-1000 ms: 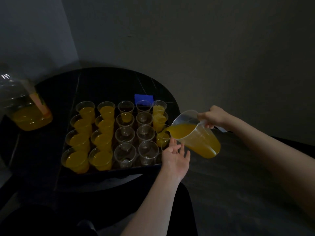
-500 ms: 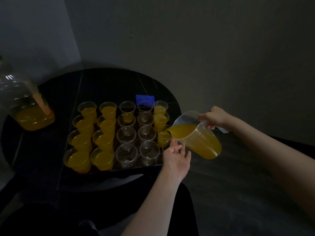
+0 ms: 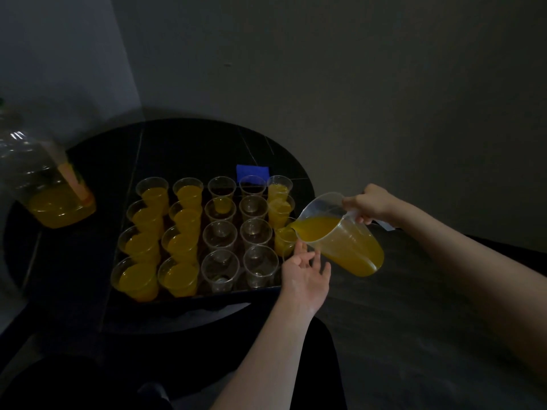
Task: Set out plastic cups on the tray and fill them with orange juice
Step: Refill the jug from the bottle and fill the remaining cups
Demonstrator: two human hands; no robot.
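**Juice poured into the right-hand column**

The clear jug (image 3: 340, 235), tilted with its spout over a part-filled cup (image 3: 284, 235) in the tray's right column, is held by its handle in the right hand (image 3: 371, 204), grip closed round it. The left hand (image 3: 306, 273) has its grip wide, fingers relaxed, beside the nearest cup. The black tray (image 3: 236, 291) sits on a round dark worktop (image 3: 183, 149). At far left stands a large juice bottle (image 3: 50, 187).

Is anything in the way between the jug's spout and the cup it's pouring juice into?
No. The jug, held by the right hand, is tipped with its spout right over the cup in the tray's right column. The left hand steadies that cup from the near side, below the spout, not blocking it.
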